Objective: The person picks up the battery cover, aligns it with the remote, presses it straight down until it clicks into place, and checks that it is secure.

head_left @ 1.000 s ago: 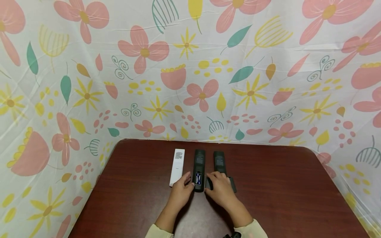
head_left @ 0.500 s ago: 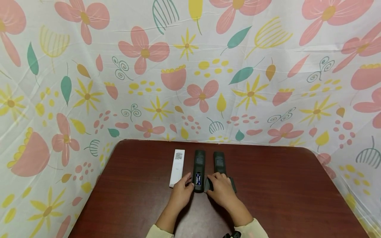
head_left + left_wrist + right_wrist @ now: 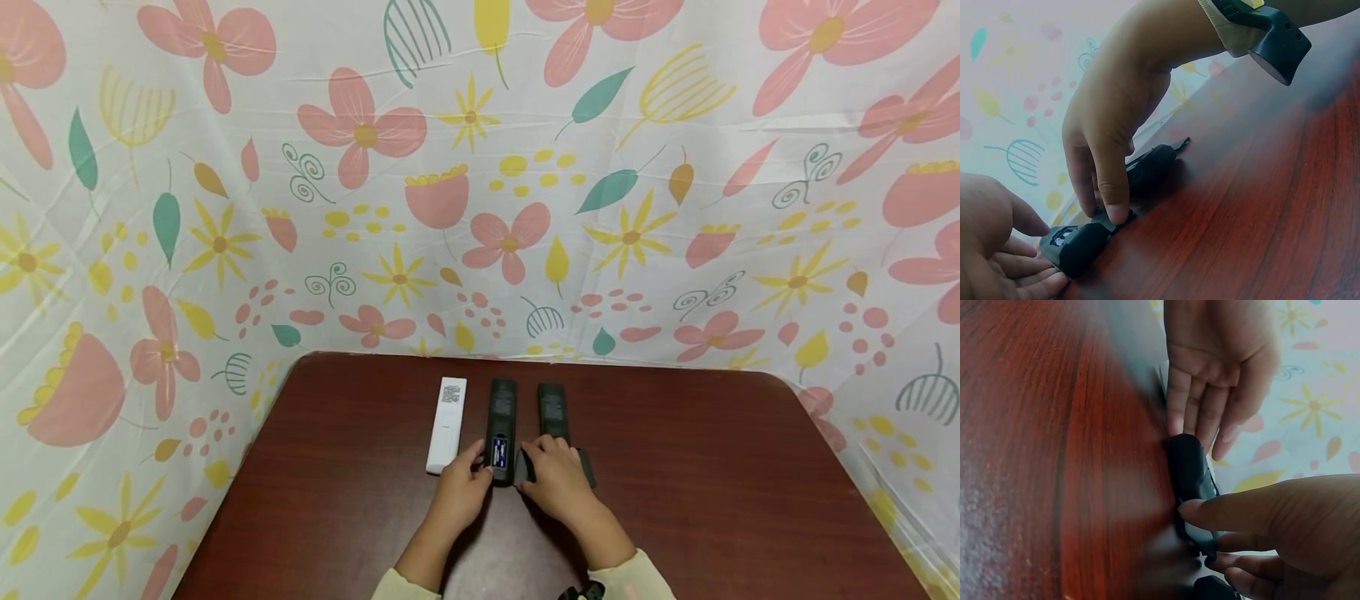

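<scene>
A black remote control (image 3: pixel 502 405) lies back side up between my hands, its battery compartment uncovered and batteries (image 3: pixel 499 452) showing inside. The fingers of my left hand (image 3: pixel 460 492), fairly straight, touch its left side near the close end. On the other side, my right hand (image 3: pixel 558 482) pinches a dark battery cover (image 3: pixel 522 467) between thumb and fingers, low over the table beside this remote. A second black remote (image 3: pixel 552 407) lies partly hidden under that hand. In the left wrist view, the right thumb (image 3: pixel 1116 209) lies on the cover next to the remote (image 3: pixel 1082 250).
A white remote (image 3: pixel 447 421) lies to the left, back side up. Another dark flat piece (image 3: pixel 588 469) shows right of the right hand. The dark red wooden table (image 3: pixel 712 467) meets a flower-patterned cloth (image 3: pixel 510 167) at its back and sides.
The left hand has slid slightly down and right along the middle remote's side. The right hand and the battery cover have hardly moved, and the remotes lie where they were.
</scene>
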Tool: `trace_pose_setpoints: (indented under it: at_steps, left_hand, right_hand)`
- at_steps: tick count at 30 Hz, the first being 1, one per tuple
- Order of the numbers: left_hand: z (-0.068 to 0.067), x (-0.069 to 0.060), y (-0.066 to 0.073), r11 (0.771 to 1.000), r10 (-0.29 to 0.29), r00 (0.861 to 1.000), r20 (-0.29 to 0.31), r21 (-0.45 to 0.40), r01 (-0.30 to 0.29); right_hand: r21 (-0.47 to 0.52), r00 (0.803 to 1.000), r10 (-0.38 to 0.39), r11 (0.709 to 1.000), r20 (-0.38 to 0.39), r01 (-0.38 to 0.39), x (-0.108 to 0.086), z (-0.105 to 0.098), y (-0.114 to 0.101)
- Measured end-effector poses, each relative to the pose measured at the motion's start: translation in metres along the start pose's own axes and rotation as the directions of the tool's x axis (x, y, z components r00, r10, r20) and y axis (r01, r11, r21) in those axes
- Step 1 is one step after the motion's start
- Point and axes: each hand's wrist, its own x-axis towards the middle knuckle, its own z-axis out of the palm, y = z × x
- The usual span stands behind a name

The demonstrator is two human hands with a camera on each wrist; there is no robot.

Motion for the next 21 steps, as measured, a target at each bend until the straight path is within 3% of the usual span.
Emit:
trace_pose_setpoints:
  at_steps: [11,21]
  left_hand:
    - [0.0011,-0.0012,0.0021,0.998,0.033,0.999,-0.008,0.060,-0.032]
    - [0.0045,-0.0020,0.0019,0.999,0.031,0.999,-0.030,0.034,-0.030]
  right_hand:
    - [-0.005,1.000,0.000,1.000,-0.001,0.000,0.0023,0.0023,-0.0021]
    - [-0.013,1.000,-0.016,1.000,-0.010,0.016,0.0018,0.0038,-0.0035]
